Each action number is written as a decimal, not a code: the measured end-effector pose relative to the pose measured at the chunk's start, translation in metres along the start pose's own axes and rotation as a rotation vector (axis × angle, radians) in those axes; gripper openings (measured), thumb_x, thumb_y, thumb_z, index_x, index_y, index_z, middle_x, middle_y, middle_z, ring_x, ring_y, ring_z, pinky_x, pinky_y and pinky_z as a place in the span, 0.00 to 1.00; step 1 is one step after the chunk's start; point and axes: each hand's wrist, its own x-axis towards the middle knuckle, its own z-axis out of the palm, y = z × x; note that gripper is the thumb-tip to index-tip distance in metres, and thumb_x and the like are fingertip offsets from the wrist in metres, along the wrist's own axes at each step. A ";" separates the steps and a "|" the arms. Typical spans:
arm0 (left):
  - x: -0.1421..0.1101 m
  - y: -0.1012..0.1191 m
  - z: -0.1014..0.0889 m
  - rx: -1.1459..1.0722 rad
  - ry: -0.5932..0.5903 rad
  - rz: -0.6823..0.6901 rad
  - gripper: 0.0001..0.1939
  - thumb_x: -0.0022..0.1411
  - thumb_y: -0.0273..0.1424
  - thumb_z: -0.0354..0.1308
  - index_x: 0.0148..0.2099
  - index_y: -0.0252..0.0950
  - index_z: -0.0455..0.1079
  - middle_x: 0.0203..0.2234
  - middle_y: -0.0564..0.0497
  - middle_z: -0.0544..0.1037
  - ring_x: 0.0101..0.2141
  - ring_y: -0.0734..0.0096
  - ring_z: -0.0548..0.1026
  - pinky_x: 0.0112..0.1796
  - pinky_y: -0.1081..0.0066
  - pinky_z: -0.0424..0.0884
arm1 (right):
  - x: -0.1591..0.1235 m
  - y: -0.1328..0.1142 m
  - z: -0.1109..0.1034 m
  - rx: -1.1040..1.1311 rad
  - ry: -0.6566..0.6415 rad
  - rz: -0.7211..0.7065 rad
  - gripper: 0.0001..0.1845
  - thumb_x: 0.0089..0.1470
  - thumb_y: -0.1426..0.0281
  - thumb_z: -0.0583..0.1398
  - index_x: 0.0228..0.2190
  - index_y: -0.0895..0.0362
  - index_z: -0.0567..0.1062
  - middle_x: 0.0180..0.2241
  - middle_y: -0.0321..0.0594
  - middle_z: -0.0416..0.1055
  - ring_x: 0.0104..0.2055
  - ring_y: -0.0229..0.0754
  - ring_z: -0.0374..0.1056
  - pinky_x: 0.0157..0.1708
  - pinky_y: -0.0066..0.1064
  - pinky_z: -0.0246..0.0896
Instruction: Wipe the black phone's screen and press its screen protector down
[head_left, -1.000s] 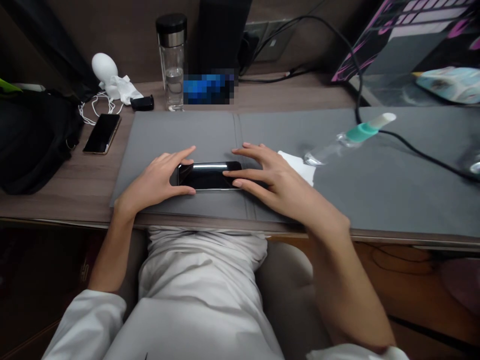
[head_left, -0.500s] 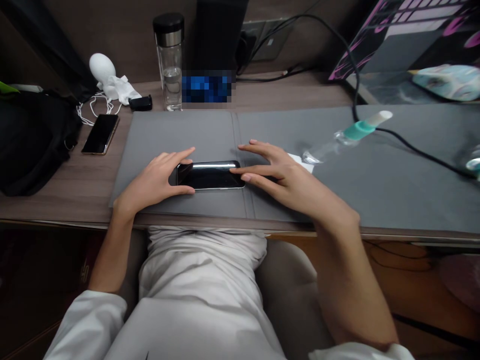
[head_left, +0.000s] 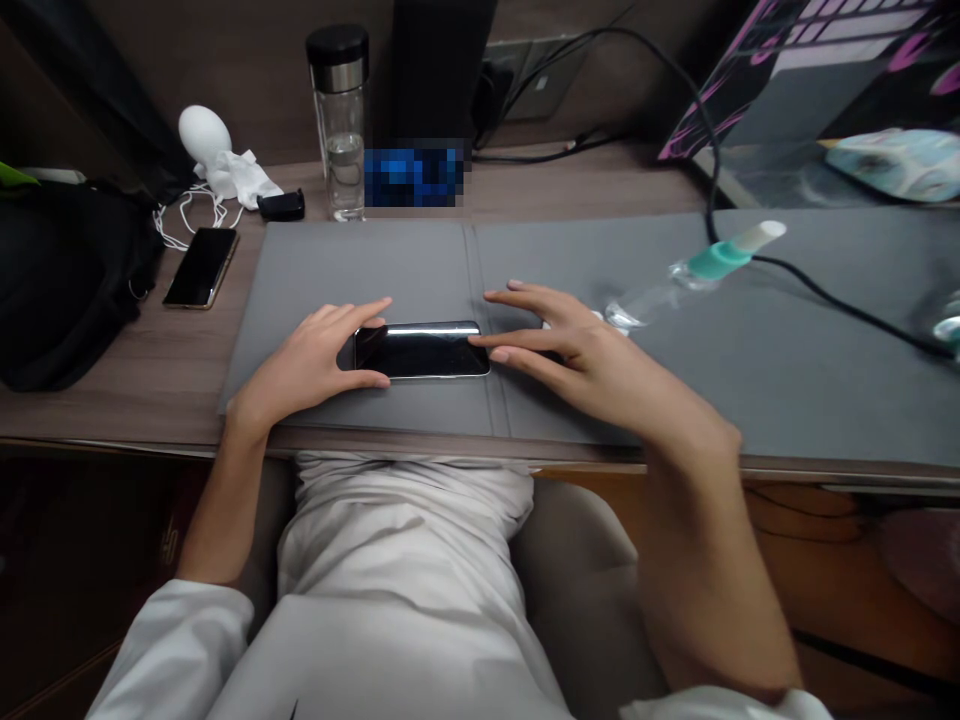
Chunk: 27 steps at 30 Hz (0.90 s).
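Note:
A black smartphone (head_left: 420,355) lies screen up, lengthwise, on the grey desk mat (head_left: 360,265). My left hand (head_left: 311,355) holds its left end, with the thumb along the near edge and the fingers at the far edge. My right hand (head_left: 577,350) is spread out at the phone's right end. Its index fingertip is on or just over the screen near the right edge; I cannot tell whether it touches. A small white piece, mostly hidden, lies behind the right hand. Just beyond that hand is a clear bottle (head_left: 720,260) with a teal collar and white cap.
A second phone (head_left: 201,268) lies at the left, near white cords and a white rounded object (head_left: 204,135). A water bottle (head_left: 345,130) with a black lid stands at the back. A black bag (head_left: 67,280) sits far left. A black cable (head_left: 840,300) crosses the mat's right side.
My right hand has slid a little to the right, its index fingertip moving toward the phone's right edge. The white piece is now more covered. My left hand and the phone have stayed still.

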 end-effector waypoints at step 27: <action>-0.001 -0.001 0.000 0.002 0.001 0.016 0.44 0.70 0.44 0.72 0.80 0.45 0.59 0.65 0.47 0.79 0.63 0.52 0.73 0.67 0.55 0.66 | -0.039 0.012 -0.033 -0.410 -0.015 0.286 0.30 0.73 0.46 0.55 0.59 0.51 0.83 0.60 0.50 0.83 0.56 0.68 0.82 0.48 0.54 0.77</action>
